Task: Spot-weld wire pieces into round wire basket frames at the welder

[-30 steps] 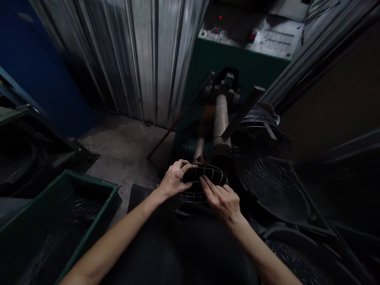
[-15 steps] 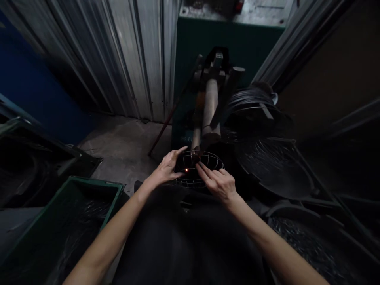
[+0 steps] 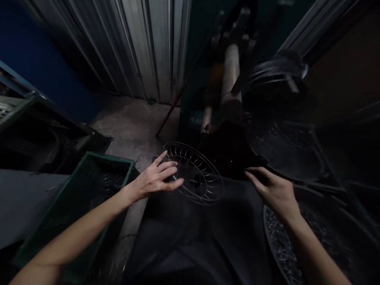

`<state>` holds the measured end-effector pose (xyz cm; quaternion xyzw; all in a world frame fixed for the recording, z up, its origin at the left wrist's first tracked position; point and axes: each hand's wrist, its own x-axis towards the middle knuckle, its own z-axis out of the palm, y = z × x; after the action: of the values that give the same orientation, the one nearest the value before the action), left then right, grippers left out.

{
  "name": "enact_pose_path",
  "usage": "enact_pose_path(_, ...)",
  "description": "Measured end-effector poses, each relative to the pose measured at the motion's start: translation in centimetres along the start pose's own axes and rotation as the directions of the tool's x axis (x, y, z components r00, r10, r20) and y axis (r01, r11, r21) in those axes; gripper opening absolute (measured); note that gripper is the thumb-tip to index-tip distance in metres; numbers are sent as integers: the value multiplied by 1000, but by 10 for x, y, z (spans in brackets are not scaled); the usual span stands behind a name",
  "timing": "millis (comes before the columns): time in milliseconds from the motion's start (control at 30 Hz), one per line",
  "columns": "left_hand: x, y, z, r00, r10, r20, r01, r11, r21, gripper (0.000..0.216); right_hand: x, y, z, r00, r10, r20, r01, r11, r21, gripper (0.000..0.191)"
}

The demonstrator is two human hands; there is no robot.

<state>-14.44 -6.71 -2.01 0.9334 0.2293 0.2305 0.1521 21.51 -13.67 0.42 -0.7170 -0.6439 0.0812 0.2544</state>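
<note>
My left hand [image 3: 158,176] grips the left rim of a round wire basket [image 3: 204,170], its thumb and fingers spread about the thin wires. Shallow and tilted, the basket hangs over the dark cloth on my lap [image 3: 204,233]. To the right, apart from the basket, my right hand [image 3: 273,188] is closed in a pinch, thumb against fingertips; what it holds, if anything, is too dark to make out. Beyond the hands stands a machine with a thick metal arm [image 3: 230,75] and a thinner lower rod [image 3: 207,118].
A green crate [image 3: 132,170] with metal pieces stands at left, a dark bin [image 3: 35,107] behind it. At right are a round tub of small metal pieces [image 3: 292,237] and a coil of wire [image 3: 276,71]. A thin red rod [image 3: 170,113] leans near the corrugated wall [image 3: 154,51].
The wire basket has come away from the machine's arm toward me and tilted, with my left hand. My right hand has left it and moved right. The orange glow is gone; the view has shifted.
</note>
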Motion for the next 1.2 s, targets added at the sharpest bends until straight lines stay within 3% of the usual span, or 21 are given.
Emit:
enact_pose_path(100, -47, 7, -4, 997, -71, -15, 71, 997, -6, 23, 23, -18, 53, 960, -65, 273, 43, 995, 85, 21)
enact_pose_path(200, -80, 10, 2, 995, -20, -100, 27, 997, 73, 25, 46, -48, 114, 880, -97, 465, 76, 995, 64, 20)
enact_pose_path(333, -109, 6, 8, 984, 66, -164, -48, 993, 111, 31, 61, -78, 174, 812, -103, 575, 123, 992, 4, 22)
enact_pose_path(400, -124, -2, 12, 983, -45, -177, 45, 999, -2, 32, 62, -81, 188, 802, -89, 591, 113, 994, -3, 22)
enact_pose_path(433, -132, -7, 17, 965, -159, -210, 147, 987, -70, 32, 61, -81, 192, 803, -72, 591, 101, 995, -17, 22)
enact_pose_path(467, -139, -12, 23, 913, -308, -268, 279, 950, -142, 34, 61, -80, 194, 807, -52, 589, 87, 996, -31, 23)
enact_pose_path(500, -144, -17, 31, 820, -473, -323, 415, 879, -233, 39, 61, -78, 195, 809, -33, 587, 72, 997, -42, 24)
enact_pose_path(567, -148, -23, 52, 558, -767, -317, 599, 637, -486, 49, 60, -76, 195, 804, -4, 595, 45, 998, -54, 24)
enact_pose_path(600, -145, -24, 63, 445, -869, -215, 622, 473, -624, 51, 61, -75, 195, 796, 4, 605, 36, 998, -54, 24)
enact_pose_path(633, -140, -24, 73, 374, -925, -61, 602, 293, -743, 51, 61, -74, 194, 788, 6, 615, 31, 998, -49, 23)
enact_pose_path(667, -133, -23, 81, 356, -928, 110, 555, 115, -824, 51, 62, -74, 194, 783, 3, 621, 30, 999, -42, 22)
enact_pose_path(733, -117, -20, 90, 413, -820, 397, 438, -203, -876, 54, 62, -73, 194, 787, -13, 617, 36, 999, -25, 20)
enact_pose_path(767, -109, -18, 91, 462, -743, 485, 387, -323, -864, 56, 62, -73, 194, 795, -18, 607, 36, 999, -17, 20)
enact_pose_path(833, -97, -16, 88, 542, -623, 564, 315, -472, -823, 55, 61, -72, 190, 809, -23, 587, 28, 1000, 0, 18)
enact_pose_path(1033, -76, -9, 71, 681, -445, 582, 185, -665, -724, 58, 65, -80, 146, 875, -44, 483, 10, 997, 72, 13)
enact_pose_path(1200, -33, -6, 54, 768, -361, 529, 209, -640, -740, 54, 77, -88, 82, 934, -52, 353, 12, 993, 113, 11)
